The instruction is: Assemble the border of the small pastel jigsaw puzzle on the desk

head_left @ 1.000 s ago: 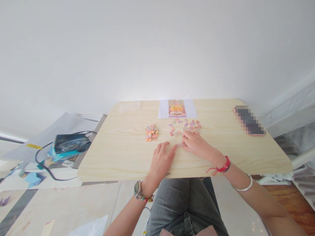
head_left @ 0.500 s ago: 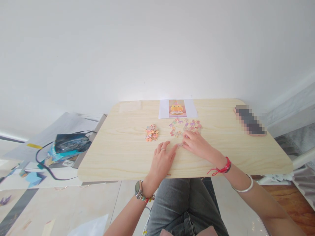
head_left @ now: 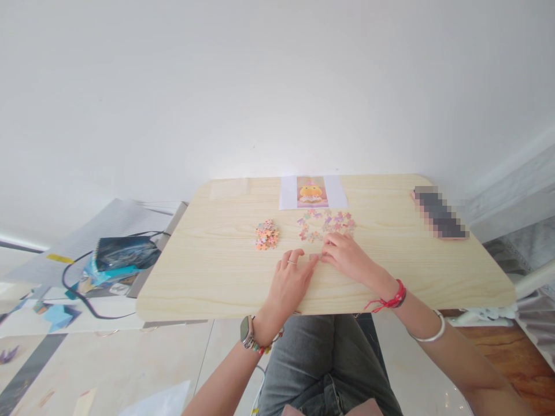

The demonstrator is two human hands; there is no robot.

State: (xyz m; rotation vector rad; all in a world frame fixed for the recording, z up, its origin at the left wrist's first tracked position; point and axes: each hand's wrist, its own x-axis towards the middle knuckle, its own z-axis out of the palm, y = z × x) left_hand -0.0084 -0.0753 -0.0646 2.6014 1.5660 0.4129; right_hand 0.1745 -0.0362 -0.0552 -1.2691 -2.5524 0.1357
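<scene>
Just beyond the right hand point(head_left: 347, 257), pastel jigsaw pieces point(head_left: 326, 225) are lying spread in a loose ring on the wooden table point(head_left: 208, 277), mostly pink, purple and orange. Past them a picture sheet point(head_left: 313, 192) is lying flat, and a small heap of pieces point(head_left: 267, 234) is sitting just ahead of the left hand point(head_left: 289, 282). The left hand is resting flat, fingers open. The right hand is curling loosely, fingertips meeting the left's; whether it is pinching a piece cannot be told.
</scene>
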